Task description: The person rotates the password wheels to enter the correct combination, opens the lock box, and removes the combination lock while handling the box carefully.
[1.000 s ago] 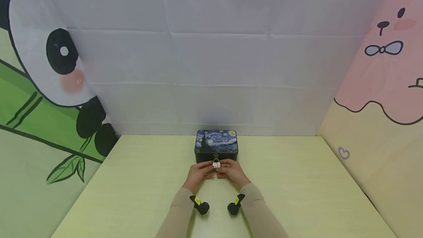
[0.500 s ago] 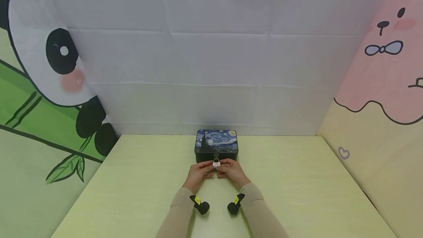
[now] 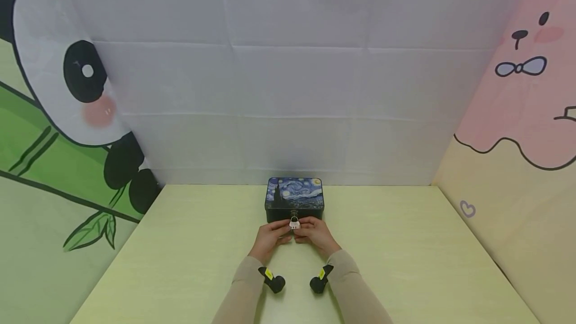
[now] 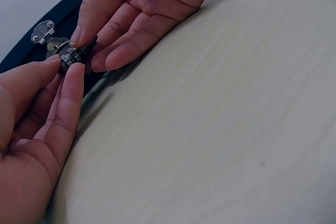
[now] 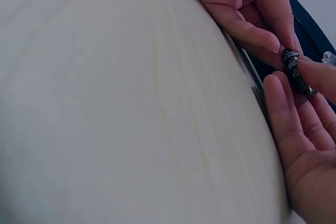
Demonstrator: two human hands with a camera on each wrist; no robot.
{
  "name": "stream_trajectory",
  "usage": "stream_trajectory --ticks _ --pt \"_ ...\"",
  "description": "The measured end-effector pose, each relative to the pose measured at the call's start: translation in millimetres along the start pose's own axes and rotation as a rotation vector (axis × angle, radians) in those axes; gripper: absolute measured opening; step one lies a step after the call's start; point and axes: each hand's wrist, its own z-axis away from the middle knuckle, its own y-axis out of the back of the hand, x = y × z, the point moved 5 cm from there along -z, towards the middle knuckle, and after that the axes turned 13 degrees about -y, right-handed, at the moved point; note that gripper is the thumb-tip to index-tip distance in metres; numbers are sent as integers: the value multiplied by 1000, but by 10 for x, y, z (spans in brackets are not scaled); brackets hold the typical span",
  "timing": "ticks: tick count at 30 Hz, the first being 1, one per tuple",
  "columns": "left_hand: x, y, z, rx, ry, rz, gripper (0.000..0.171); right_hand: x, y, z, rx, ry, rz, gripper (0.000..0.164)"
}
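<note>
A dark tin box [image 3: 294, 194] with a swirling blue night-sky picture on its lid stands at the back middle of the table, lid down. From the metal latch [image 4: 44, 34] on its front hangs a small combination padlock [image 3: 294, 224], whose number dials [image 5: 293, 65] show in both wrist views. My left hand [image 3: 269, 238] pinches the padlock from the left between thumb and finger. On the other side my right hand [image 3: 317, 234] pinches its right end. The fingertips of both hands nearly meet around the lock and hide part of its body.
Behind the box rises a white sheet [image 3: 297, 84]. Walls painted with a panda [image 3: 49, 64] and a pink figure [image 3: 508, 99] flank the pale wooden table [image 3: 405, 254]. Black wrist cameras [image 3: 275, 282] are strapped at both sleeves.
</note>
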Motion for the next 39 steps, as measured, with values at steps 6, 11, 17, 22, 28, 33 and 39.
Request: stream_trajectory --ticks 6,11,17,22,28,33,39 --pt "-1 4 6 -14 2 1 37 12 2 -3 -9 -6 -2 36" --pt "-24 11 -7 -10 6 1 36 4 0 10 -14 0 1 36" --pt "-37 20 -21 -20 -3 2 33 -5 -2 11 -18 3 7 35" --pt "-22 15 -1 -17 -8 1 36 -1 -3 14 -26 -2 12 34" --pt "-14 12 6 -18 -6 4 36 11 0 14 -23 -7 12 34" --pt "-13 12 6 -9 0 -2 35 10 -5 10 -15 -3 8 32" --pt "-24 11 -9 -14 -2 -2 35 7 -5 16 -8 -2 6 31"
